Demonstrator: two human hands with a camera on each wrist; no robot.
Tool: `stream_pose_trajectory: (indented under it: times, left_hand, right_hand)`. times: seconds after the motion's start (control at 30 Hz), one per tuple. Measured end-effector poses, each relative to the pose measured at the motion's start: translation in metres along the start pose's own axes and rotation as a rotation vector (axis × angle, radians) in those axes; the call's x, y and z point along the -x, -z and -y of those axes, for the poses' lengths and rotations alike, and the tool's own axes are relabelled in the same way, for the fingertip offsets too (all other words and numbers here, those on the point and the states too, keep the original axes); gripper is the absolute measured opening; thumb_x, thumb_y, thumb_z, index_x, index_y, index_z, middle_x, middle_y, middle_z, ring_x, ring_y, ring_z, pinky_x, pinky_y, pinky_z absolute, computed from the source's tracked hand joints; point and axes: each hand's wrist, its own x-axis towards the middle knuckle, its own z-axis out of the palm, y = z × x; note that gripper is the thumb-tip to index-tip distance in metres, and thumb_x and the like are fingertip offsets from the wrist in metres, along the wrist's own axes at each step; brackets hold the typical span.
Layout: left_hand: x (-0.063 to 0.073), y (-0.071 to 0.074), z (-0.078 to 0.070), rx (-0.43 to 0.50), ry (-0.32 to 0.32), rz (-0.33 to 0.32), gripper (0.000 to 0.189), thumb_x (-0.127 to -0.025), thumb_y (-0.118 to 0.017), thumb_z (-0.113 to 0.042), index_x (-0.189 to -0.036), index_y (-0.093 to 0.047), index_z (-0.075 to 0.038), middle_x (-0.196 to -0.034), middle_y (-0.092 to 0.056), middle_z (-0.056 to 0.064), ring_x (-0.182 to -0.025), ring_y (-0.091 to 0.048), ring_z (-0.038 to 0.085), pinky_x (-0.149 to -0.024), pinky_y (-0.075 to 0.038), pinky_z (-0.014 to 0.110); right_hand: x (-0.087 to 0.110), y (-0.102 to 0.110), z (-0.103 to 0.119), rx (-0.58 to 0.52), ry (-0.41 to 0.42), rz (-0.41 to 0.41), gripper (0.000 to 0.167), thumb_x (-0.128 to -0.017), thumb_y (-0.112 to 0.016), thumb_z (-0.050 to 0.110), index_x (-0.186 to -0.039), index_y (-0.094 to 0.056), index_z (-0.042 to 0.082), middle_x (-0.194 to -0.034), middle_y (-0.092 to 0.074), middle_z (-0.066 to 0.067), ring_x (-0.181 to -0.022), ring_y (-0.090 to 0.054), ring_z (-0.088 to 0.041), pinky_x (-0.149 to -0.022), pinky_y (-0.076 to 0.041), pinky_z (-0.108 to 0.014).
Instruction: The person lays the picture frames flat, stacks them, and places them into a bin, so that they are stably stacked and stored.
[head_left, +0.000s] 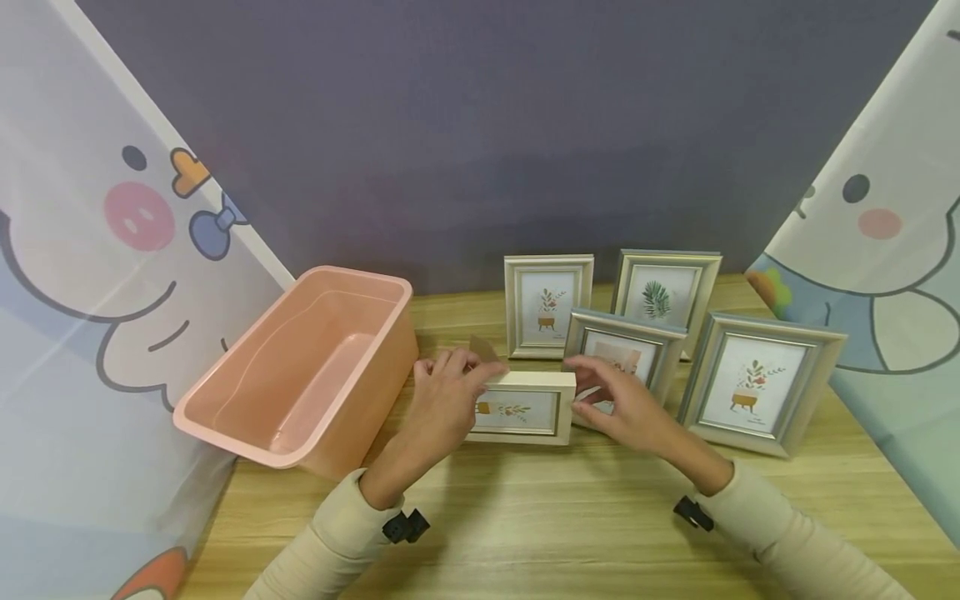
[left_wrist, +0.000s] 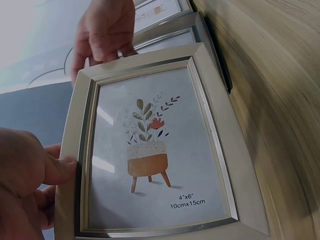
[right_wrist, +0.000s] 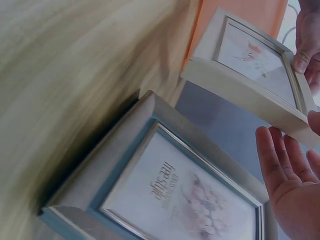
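A cream picture frame [head_left: 525,380] is turned on its long side above the wooden table, its potted-plant print lying sideways in the head view. My left hand [head_left: 444,398] pinches its left part from above, thumb [left_wrist: 59,171] on the front border and fingers behind. At its right end is my right hand [head_left: 626,410], whose fingers [right_wrist: 272,157] are fairly straight and reach the frame's edge. Just behind the right hand stands a silver-grey frame [head_left: 663,354] with a "free style" flower print, partly hidden by that hand. A brown flap [head_left: 486,348] shows behind the cream frame.
To the left stands a pink plastic bin [head_left: 408,350]. A cream frame [head_left: 512,308] and a leaf-print frame [head_left: 705,287] stand at the back, another silver frame [head_left: 806,383] at the right. A dark wall [head_left: 480,150] rises behind the table [head_left: 525,533].
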Motion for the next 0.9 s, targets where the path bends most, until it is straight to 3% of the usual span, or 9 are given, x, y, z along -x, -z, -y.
stream_pose_trajectory:
  times: [0.3,0.9]
  left_hand:
    - [-0.0004,0.0006,-0.0010,-0.014,-0.001,0.004,0.048,-0.084,-0.078,-0.004,-0.120,-0.070,-0.035,-0.110,-0.065,0.002,-0.101,-0.060,0.026,-0.079,-0.035,0.046]
    - [-0.0030,0.0010,-0.0030,0.024,0.011,0.054,0.042,-0.090,-0.076,-0.010,-0.124,-0.069,-0.034,-0.115,-0.066,0.002,-0.106,-0.061,0.026,-0.081,-0.038,0.045]
  right_hand:
    - [-0.0032,0.0015,0.0045,-0.006,0.051,-0.022,0.046,-0.088,-0.072,-0.008,-0.131,-0.061,0.002,-0.119,-0.068,-0.014,-0.097,-0.069,-0.012,-0.075,-0.062,-0.025]
    - [-0.0030,0.0000,0.0031,0.030,0.049,-0.118,0.037,-0.086,-0.074,-0.006,-0.120,-0.070,0.008,-0.100,-0.070,-0.004,-0.088,-0.069,-0.006,-0.064,-0.060,-0.020]
